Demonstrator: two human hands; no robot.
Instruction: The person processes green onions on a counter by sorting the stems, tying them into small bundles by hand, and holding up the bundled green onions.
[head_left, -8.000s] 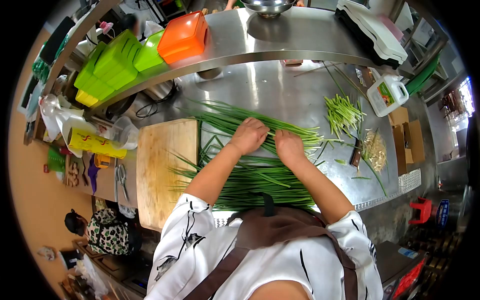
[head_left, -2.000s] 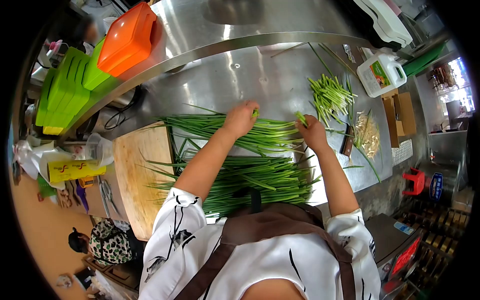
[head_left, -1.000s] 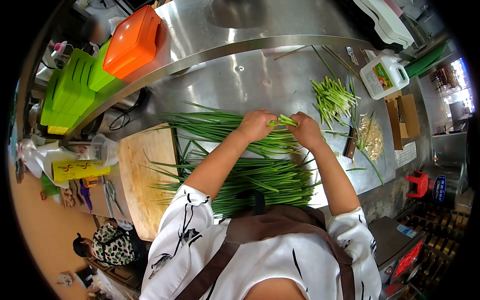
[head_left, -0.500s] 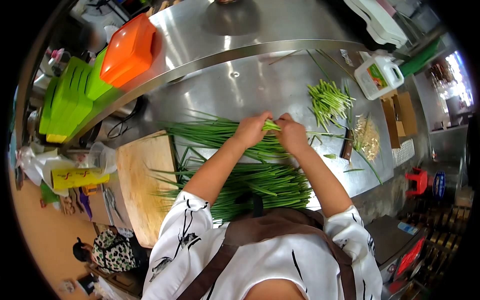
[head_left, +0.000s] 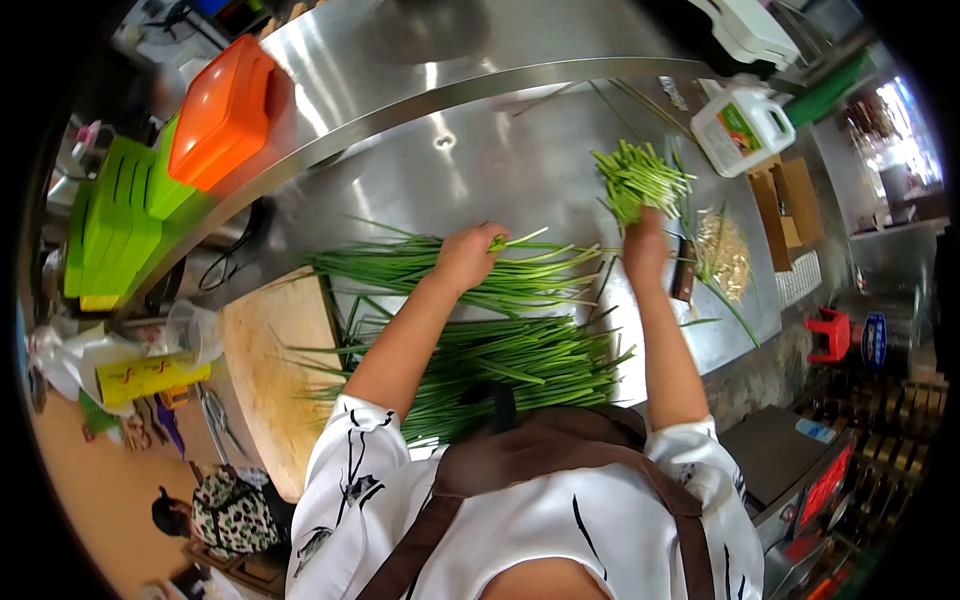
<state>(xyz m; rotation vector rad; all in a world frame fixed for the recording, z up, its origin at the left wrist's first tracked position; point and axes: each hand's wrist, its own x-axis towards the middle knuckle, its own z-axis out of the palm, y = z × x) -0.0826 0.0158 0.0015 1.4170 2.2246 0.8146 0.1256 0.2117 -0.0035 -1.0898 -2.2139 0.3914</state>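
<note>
My left hand (head_left: 467,257) is closed around chives, with one pale stalk end sticking out past the fingertips. Beneath it lies a loose bundle of long green chives (head_left: 545,283) on the steel table. A second, thicker bundle of chives (head_left: 540,355) lies nearer my body. My right hand (head_left: 646,240) reaches to the near edge of a pile of short cut stalk pieces (head_left: 640,180); its fingers are hard to make out there. A knife with a brown handle (head_left: 684,272) lies just right of that hand, beside a heap of pale trimmings (head_left: 722,255).
A wooden cutting board (head_left: 275,370) lies left of the bundles. A steel shelf (head_left: 380,110) runs across the far side, carrying an orange container (head_left: 225,115) and green ones (head_left: 120,215). A white jug (head_left: 742,130) stands at the right. Another person (head_left: 228,508) is at lower left.
My hands, together at the stalks before, are now apart. The right one has moved right and away to the cut pile; the left stays over the far bundle. The view has shifted slightly.
</note>
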